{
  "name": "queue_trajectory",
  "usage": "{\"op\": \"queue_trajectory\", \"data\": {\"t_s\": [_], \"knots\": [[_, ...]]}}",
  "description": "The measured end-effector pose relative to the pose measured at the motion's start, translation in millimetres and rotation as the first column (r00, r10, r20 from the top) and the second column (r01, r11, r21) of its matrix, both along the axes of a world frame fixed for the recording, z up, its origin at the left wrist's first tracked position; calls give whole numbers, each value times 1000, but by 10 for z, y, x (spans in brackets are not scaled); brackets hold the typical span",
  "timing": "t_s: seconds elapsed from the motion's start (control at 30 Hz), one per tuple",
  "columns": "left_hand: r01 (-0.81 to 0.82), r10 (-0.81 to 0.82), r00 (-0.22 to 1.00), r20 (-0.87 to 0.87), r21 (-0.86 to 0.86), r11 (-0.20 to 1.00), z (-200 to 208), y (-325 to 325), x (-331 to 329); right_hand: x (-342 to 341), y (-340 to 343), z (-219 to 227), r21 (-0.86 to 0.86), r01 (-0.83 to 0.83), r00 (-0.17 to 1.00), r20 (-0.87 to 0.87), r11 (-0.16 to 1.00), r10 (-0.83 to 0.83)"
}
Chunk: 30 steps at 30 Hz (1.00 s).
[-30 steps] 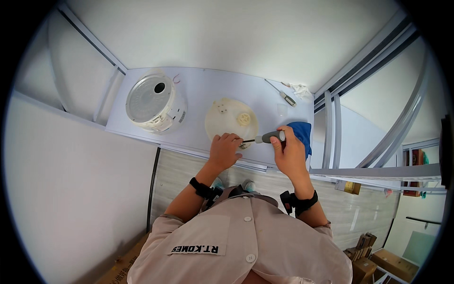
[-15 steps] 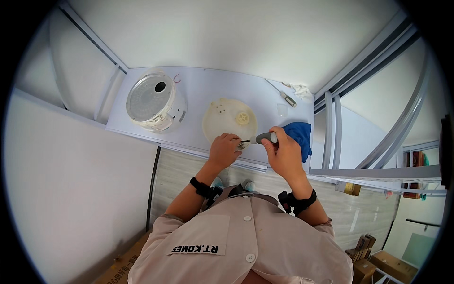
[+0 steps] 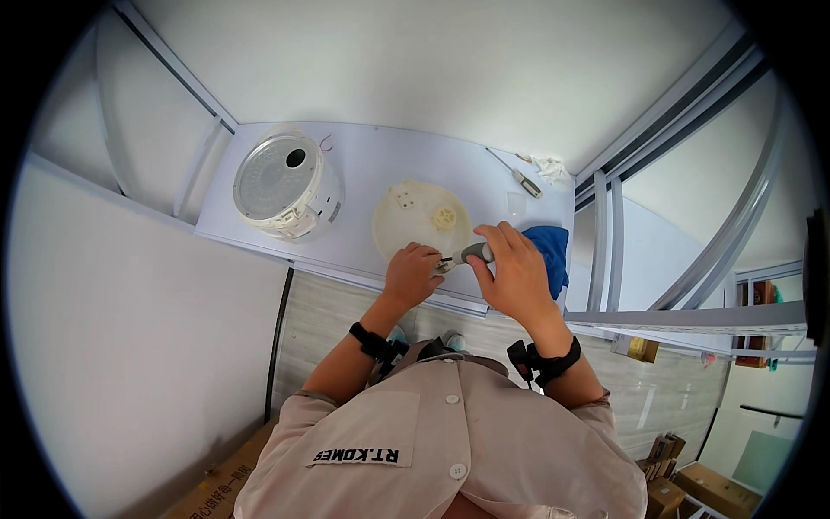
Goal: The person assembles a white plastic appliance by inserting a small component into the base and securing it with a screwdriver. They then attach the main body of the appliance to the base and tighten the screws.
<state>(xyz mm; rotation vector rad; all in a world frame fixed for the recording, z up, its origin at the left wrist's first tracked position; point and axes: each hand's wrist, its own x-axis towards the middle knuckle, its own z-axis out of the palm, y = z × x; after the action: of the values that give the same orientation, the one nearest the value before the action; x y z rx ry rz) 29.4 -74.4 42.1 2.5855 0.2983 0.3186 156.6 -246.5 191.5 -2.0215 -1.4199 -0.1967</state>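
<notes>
A round cream-coloured lid (image 3: 406, 227) lies at the near edge of the table. Curled over its near rim is my left hand (image 3: 410, 275), fingers bent beside a small metal piece (image 3: 443, 265) that I cannot make out clearly. My right hand (image 3: 516, 270) grips a screwdriver (image 3: 475, 253) by its grey handle. The screwdriver's dark shaft points left toward the metal piece at my left fingertips; whether its tip sits in a screw is too small to tell. On the lid are a raised pale yellow wheel-shaped part (image 3: 444, 218) and several small holes or screws.
At the left stands a white cylindrical appliance body (image 3: 275, 177) with a metal-topped cover and a dark round hole. A second screwdriver (image 3: 516, 175), a crumpled white cloth (image 3: 547, 168), a small clear container (image 3: 516, 203) and a blue cloth (image 3: 552, 251) lie at the right.
My right hand has shifted a little left and turned around the handle, its fingers now covering more of it. My left hand stays at the lid's rim.
</notes>
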Motion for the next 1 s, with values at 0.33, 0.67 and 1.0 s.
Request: {"op": "queue_trajectory", "data": {"t_s": [0.33, 0.67, 1.0], "knots": [[-24, 24, 1000, -14, -8, 1000, 39, -11, 38, -28, 49, 58, -77, 119, 989, 95, 990, -112], [-35, 35, 999, -41, 1, 999, 34, -17, 51, -26, 90, 290, -549, 172, 958, -99, 818, -268], [-45, 45, 997, -63, 0, 999, 68, -37, 64, 25, 25, 28, -253, 143, 990, 27, 957, -141]]}}
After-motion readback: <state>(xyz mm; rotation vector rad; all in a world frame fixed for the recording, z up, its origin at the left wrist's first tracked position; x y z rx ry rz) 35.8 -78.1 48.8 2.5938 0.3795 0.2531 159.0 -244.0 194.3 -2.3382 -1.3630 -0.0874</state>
